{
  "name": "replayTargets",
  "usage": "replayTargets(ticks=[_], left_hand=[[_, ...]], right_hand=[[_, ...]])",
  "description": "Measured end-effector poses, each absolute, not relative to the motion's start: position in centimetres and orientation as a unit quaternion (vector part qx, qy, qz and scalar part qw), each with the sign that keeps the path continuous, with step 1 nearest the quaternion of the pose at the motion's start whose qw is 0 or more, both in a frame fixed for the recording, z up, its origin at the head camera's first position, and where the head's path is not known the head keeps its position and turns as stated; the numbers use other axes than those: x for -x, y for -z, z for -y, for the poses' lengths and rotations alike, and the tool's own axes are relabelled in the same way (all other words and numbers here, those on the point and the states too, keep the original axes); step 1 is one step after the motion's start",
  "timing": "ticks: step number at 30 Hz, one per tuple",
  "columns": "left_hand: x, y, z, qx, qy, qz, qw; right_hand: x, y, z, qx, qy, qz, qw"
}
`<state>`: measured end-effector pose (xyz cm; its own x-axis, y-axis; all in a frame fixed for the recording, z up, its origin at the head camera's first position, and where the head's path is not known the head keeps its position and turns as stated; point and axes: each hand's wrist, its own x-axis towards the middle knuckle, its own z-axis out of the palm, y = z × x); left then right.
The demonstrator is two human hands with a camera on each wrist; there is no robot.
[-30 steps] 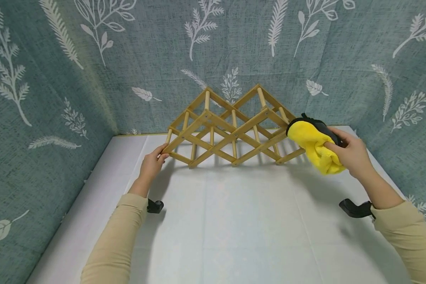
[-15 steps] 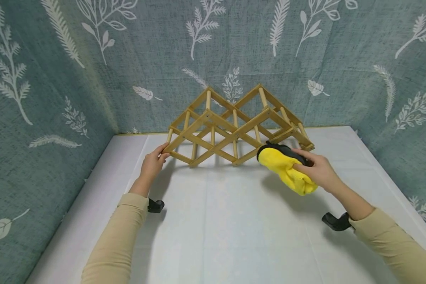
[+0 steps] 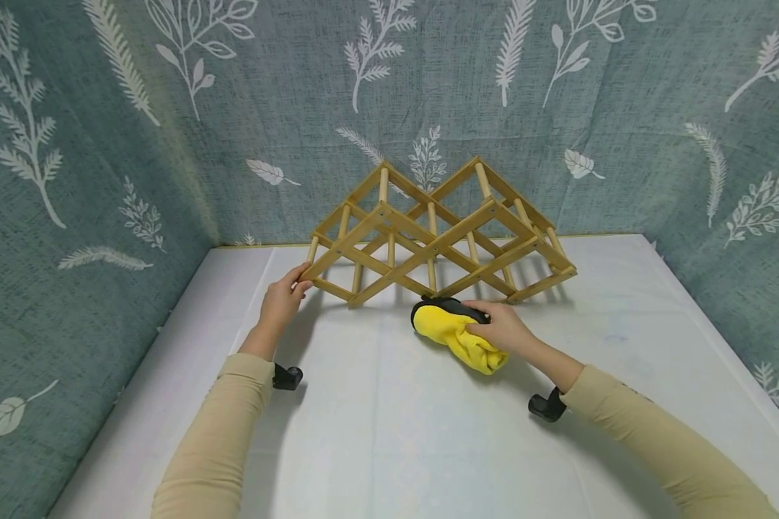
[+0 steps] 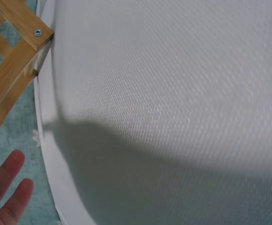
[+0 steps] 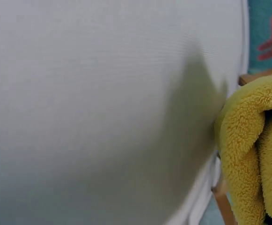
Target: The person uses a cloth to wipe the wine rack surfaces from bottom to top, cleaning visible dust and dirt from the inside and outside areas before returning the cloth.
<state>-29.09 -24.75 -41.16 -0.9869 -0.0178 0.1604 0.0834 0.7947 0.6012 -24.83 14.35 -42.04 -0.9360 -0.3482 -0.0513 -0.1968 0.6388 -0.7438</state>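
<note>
A wooden folding lattice rack stands spread out near the back of the white table, with two peaks on top. At its left end my left hand holds the lower corner. In the left wrist view, two fingertips show just below the wooden slats; the thumb's contact is hidden there. My right hand grips a folded plush cloth, yellow on one side and black on the other, in front of the rack's lower middle. The cloth's thick yellow folds fill the right side of the right wrist view.
The white table reaches up to a green-grey leaf-patterned curtain behind and at both sides. Black wrist mounts stick out from the sleeves over the table.
My right hand has carried the cloth leftward and nearer, from the rack's right end to in front of its middle. The left hand and the rack have stayed in place.
</note>
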Motion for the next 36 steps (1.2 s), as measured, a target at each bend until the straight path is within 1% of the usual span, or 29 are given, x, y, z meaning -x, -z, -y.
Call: replayTargets(ticks=[9, 14, 20, 31, 36], left_hand=[[28.9, 41.1, 24.7, 0.015, 0.316, 0.945, 0.085], [28.9, 41.2, 24.7, 0.019, 0.313, 0.945, 0.088], [29.1, 41.2, 24.7, 0.015, 0.312, 0.946, 0.086], [29.0, 41.1, 24.7, 0.009, 0.314, 0.946, 0.079], [29.1, 41.2, 24.7, 0.014, 0.314, 0.946, 0.078]], right_hand=[[25.7, 42.4, -13.2, 0.125, 0.402, -0.902, 0.093], [25.8, 42.1, -13.7, 0.119, 0.401, -0.905, 0.072], [25.7, 40.9, -16.0, 0.109, 0.411, -0.904, 0.05], [24.6, 36.5, -20.8, 0.073, 0.404, -0.911, 0.024], [24.3, 35.2, -22.5, 0.062, 0.422, -0.904, 0.007]])
